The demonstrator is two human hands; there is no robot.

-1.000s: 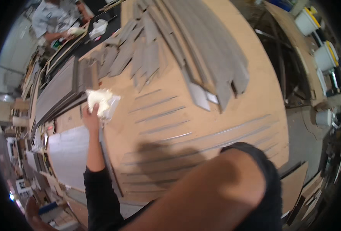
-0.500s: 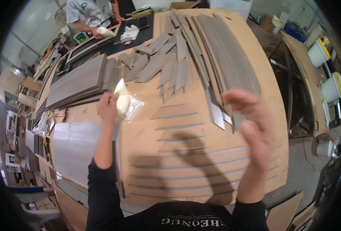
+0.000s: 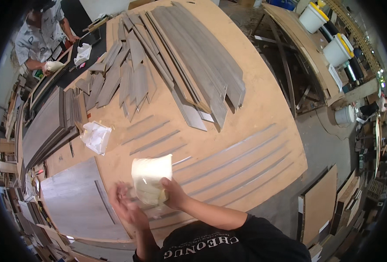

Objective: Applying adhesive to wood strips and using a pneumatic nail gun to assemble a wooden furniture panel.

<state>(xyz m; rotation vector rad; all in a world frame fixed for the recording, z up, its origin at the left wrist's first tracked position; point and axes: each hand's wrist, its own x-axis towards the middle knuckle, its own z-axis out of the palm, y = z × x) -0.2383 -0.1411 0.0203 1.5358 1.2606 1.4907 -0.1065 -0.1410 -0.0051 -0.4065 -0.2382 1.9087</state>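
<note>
My right hand (image 3: 176,194) grips a plump plastic bag (image 3: 151,175) of cream-coloured filling by its lower right side. The bag is held above the near part of the worktable (image 3: 228,131). My left hand (image 3: 128,204) is just left of the bag's lower end, its fingers smeared by motion; whether it touches the bag cannot be made out. Beyond the bag, short thin grey strips (image 3: 155,142) lie in spaced rows on the board. Long thin grey strips (image 3: 239,162) run side by side to the right of the bag.
Angled grey boards (image 3: 134,83) are heaped farther off, beside long grey planks (image 3: 193,56). A white plastic tray (image 3: 96,137) lies left of the strips, near a large grey panel (image 3: 77,198). At the far left a co-worker (image 3: 40,39) handles another cream bag (image 3: 54,66).
The bag has come from the white tray toward me and passed from my left hand into my right. My right hand has moved left to it. The view has swung right.
</note>
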